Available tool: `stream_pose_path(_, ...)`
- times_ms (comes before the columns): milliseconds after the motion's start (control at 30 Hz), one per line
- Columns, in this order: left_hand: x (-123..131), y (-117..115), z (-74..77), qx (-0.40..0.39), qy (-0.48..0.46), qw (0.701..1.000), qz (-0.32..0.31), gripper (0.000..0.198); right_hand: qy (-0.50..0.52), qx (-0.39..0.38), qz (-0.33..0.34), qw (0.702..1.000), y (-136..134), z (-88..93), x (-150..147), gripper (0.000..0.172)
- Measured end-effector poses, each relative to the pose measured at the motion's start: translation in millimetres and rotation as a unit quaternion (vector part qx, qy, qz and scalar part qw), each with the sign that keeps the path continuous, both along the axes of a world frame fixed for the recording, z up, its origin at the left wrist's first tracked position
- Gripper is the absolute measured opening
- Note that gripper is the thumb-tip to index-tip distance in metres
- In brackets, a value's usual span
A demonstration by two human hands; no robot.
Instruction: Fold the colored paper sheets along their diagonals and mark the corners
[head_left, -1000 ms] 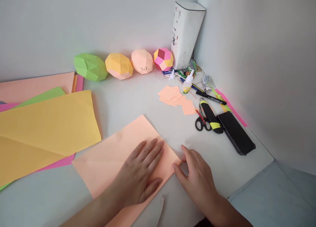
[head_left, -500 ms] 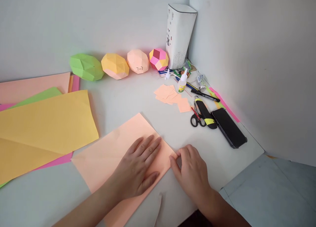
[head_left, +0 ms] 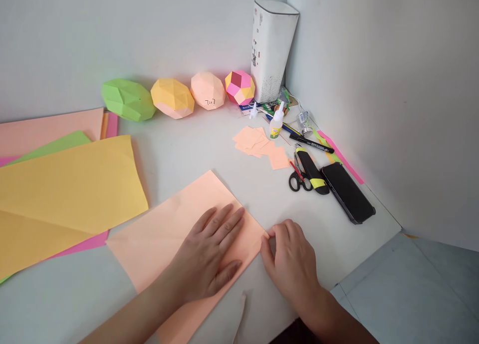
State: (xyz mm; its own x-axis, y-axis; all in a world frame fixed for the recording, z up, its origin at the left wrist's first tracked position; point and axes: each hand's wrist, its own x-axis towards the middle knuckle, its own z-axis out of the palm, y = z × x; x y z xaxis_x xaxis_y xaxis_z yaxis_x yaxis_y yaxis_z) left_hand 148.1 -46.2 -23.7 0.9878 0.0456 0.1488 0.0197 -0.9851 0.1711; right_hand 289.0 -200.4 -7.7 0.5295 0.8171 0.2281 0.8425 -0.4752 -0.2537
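A large peach paper sheet (head_left: 160,229) lies at an angle on the white table, its lower part running under my left forearm. My left hand (head_left: 209,251) rests flat on the sheet with the fingers spread. At the sheet's right corner, my right hand (head_left: 290,256) pinches the paper's tip between thumb and index finger, the other fingers curled. A thin pale strip (head_left: 240,316) lies on the table below the hands.
Yellow paper (head_left: 75,184) and other coloured sheets overlap at left. Faceted paper shapes, one green (head_left: 127,100), line the wall. Behind the right hand lie peach squares (head_left: 254,140), a glue bottle (head_left: 276,124), scissors (head_left: 295,180), a cutter (head_left: 312,172) and a phone (head_left: 348,191).
The view has shifted very slightly. Both hands keep their places on the peach sheet, the right thumb moving a touch at the corner.
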Motion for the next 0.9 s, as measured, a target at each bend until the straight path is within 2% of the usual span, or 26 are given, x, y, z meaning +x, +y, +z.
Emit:
stream_pose_path(533, 0.5, 0.2, -0.1, 0.001, -0.002, 1.000, -0.001, 0.075, 0.001, 0.006, -0.006, 1.000, -1.3, -1.1, -1.1, 0.016)
stream_pose_path(900, 0.3, -0.9, -1.0, 0.001, -0.006, 1.000, 0.002, 0.077, -0.023, -0.027, -0.019, 0.999, 3.8, -1.7, -2.7, 0.025)
